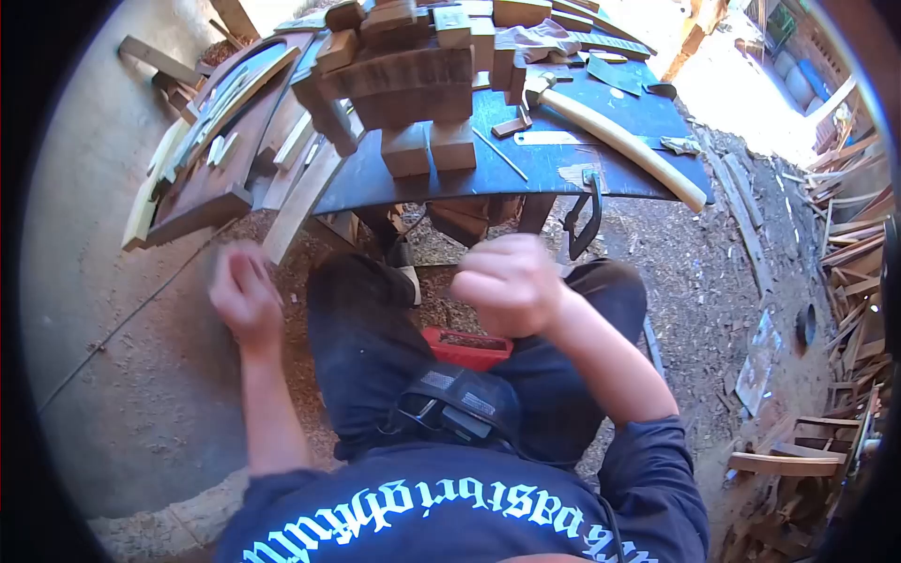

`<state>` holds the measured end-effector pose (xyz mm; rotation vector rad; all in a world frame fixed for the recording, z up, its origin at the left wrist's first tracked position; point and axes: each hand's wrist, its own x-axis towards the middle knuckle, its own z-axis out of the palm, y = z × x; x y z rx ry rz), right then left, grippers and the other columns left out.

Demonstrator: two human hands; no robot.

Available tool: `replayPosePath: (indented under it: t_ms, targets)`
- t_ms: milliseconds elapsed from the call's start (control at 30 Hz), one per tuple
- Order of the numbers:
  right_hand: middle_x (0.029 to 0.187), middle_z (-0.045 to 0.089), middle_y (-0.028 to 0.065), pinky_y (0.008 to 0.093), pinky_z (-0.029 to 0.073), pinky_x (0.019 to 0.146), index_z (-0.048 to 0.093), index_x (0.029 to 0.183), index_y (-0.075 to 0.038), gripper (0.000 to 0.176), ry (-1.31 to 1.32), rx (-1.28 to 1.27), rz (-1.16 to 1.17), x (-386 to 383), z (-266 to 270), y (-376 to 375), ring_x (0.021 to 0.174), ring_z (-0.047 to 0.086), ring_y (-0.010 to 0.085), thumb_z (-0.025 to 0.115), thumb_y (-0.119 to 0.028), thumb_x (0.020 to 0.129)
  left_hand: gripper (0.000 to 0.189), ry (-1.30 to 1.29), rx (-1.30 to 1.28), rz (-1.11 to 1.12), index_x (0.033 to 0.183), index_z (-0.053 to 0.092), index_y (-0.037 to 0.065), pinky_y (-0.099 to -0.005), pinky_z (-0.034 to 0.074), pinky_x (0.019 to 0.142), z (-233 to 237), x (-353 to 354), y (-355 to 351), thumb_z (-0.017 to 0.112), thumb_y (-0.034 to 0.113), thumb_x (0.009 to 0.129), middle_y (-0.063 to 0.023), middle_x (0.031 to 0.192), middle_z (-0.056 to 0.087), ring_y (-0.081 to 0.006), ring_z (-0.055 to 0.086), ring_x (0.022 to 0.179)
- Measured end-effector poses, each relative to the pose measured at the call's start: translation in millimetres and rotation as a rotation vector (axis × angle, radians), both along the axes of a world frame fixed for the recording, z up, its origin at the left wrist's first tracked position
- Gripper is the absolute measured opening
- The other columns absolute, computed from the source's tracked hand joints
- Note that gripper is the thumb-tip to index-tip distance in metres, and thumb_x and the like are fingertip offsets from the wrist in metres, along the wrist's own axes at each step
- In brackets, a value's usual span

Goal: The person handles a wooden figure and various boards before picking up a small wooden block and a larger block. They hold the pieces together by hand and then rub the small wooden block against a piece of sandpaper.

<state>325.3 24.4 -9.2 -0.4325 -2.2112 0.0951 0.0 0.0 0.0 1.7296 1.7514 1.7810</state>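
Just short of the dark blue-topped workbench (648, 117), both hands are up in the air over the person's lap, so this reads to me as an in-between step rather than actual work on the wood. The right hand (510, 283) is curled into a fist, knuckles up, and no telling if something small is tucked inside. The left hand (246, 291), out near the long pale plank (305, 197), is blurry with bent fingers, so can't say if it's pinching anything. The stacked stuff is up front: a chunky dark-brown wooden block (404, 89) above two squarish light-brown blocks (405, 155), with a long pale-wood-handled tool (619, 145) lying off to the right. Getting at any of it would probably call for a forward reach, right hand clearing that black metal clamp (594, 220) on the edge.
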Motion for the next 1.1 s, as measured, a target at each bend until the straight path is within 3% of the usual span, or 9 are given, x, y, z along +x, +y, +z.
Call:
replayPosePath:
  t_ms: [100, 167, 300, 433, 633, 667, 800, 900, 1100]
  targets:
    - [0.066, 0.051, 0.0053, 0.0448, 0.047, 0.048, 0.049, 0.076, -0.011, 0.020, 0.007, -0.109, 0.092, -16.0, -33.1, 4.9, 0.061, 0.061, 0.0279, 0.067, -0.013, 0.065, 0.059, 0.015, -0.173, -0.208, 0.065, 0.049, 0.006, -0.0277, 0.026, 0.047, -52.3, -28.2, -23.0, 0.044, 0.040, 0.113, 0.0022, 0.054, 0.044, -0.0088, 0.039, 0.045]
    - [0.067, 0.054, 0.0056, 0.0460, 0.049, 0.051, 0.051, 0.076, -0.011, 0.018, -0.012, -0.169, 0.085, -21.9, -55.2, 15.8, 0.063, 0.064, 0.0294, 0.067, -0.012, 0.069, 0.059, 0.227, -0.192, -0.244, 0.065, 0.046, 0.008, -0.0298, 0.022, 0.048, -39.2, -21.8, -26.3, 0.045, 0.042, 0.113, 0.0022, 0.055, 0.040, -0.0075, 0.035, 0.048]
    - [0.069, 0.063, 0.0094, 0.0502, 0.050, 0.056, 0.057, 0.078, -0.011, 0.010, -0.060, -0.391, 0.043, -23.4, -107.0, 29.5, 0.066, 0.067, 0.0342, 0.067, -0.012, 0.076, 0.049, 0.179, -0.135, -0.171, 0.072, 0.057, 0.002, -0.0267, 0.030, 0.052, 19.2, 24.6, 0.4, 0.053, 0.033, 0.110, 0.0004, 0.064, 0.052, -0.0067, 0.045, 0.058]
    - [0.070, 0.065, 0.0127, 0.0514, 0.051, 0.060, 0.062, 0.080, -0.008, 0.001, -0.167, -0.520, 0.016, -18.5, -112.5, 39.1, 0.067, 0.066, 0.0383, 0.063, -0.008, 0.080, 0.016, 0.129, -0.122, -0.187, 0.102, 0.074, 0.000, -0.0249, 0.048, 0.060, 29.8, 99.9, 24.1, 0.072, 0.015, 0.097, -0.0020, 0.076, 0.066, -0.0118, 0.065, 0.070]
    - [0.071, 0.066, 0.0148, 0.0535, 0.051, 0.063, 0.063, 0.083, -0.008, 0.003, -0.203, -0.587, 0.031, -15.5, -117.9, 39.7, 0.070, 0.067, 0.0401, 0.063, -0.011, 0.083, 0.039, 0.133, -0.092, 0.013, 0.129, 0.062, 0.002, -0.0290, 0.052, 0.067, 20.3, 108.5, 57.8, 0.076, 0.015, 0.094, -0.0096, 0.114, 0.066, -0.0153, 0.067, 0.092]
    - [0.071, 0.067, 0.0152, 0.0537, 0.051, 0.063, 0.063, 0.083, -0.008, 0.003, -0.226, -0.603, 0.033, -12.8, -121.2, 39.0, 0.070, 0.067, 0.0404, 0.063, -0.011, 0.083, 0.050, 0.119, -0.068, 0.032, 0.138, 0.054, 0.003, -0.0315, 0.055, 0.082, 14.1, 89.5, 69.2, 0.076, 0.014, 0.095, -0.0105, 0.126, 0.062, -0.0166, 0.065, 0.105]
    - [0.071, 0.067, 0.0164, 0.0538, 0.050, 0.063, 0.063, 0.083, -0.008, 0.007, -0.285, -0.672, 0.029, -4.8, -122.8, 42.3, 0.070, 0.067, 0.0413, 0.063, -0.013, 0.086, 0.052, -0.235, -0.153, -0.237, 0.143, 0.051, 0.000, -0.0349, 0.052, 0.103, 12.5, 62.7, 98.2, 0.074, 0.015, 0.099, -0.0086, 0.136, 0.061, -0.0211, 0.063, 0.122]
    - [0.069, 0.066, 0.0182, 0.0546, 0.053, 0.062, 0.063, 0.080, -0.009, 0.008, -0.274, -0.656, 0.009, -3.2, -122.4, 46.9, 0.069, 0.069, 0.0419, 0.062, -0.015, 0.085, 0.050, -0.268, -0.285, -0.449, 0.141, 0.053, -0.002, -0.0351, 0.054, 0.100, 5.9, 64.6, 94.5, 0.073, 0.014, 0.099, -0.0115, 0.133, 0.064, -0.0222, 0.063, 0.123]
    - [0.068, 0.066, 0.0185, 0.0541, 0.053, 0.062, 0.063, 0.078, -0.009, 0.008, -0.232, -0.663, 0.022, -8.2, -127.5, 49.9, 0.068, 0.068, 0.0428, 0.062, -0.014, 0.084, 0.043, -0.364, -0.349, -0.508, 0.135, 0.057, 0.000, -0.0362, 0.057, 0.097, -1.9, 66.6, 108.8, 0.074, 0.013, 0.098, -0.0129, 0.124, 0.069, -0.0231, 0.066, 0.118]
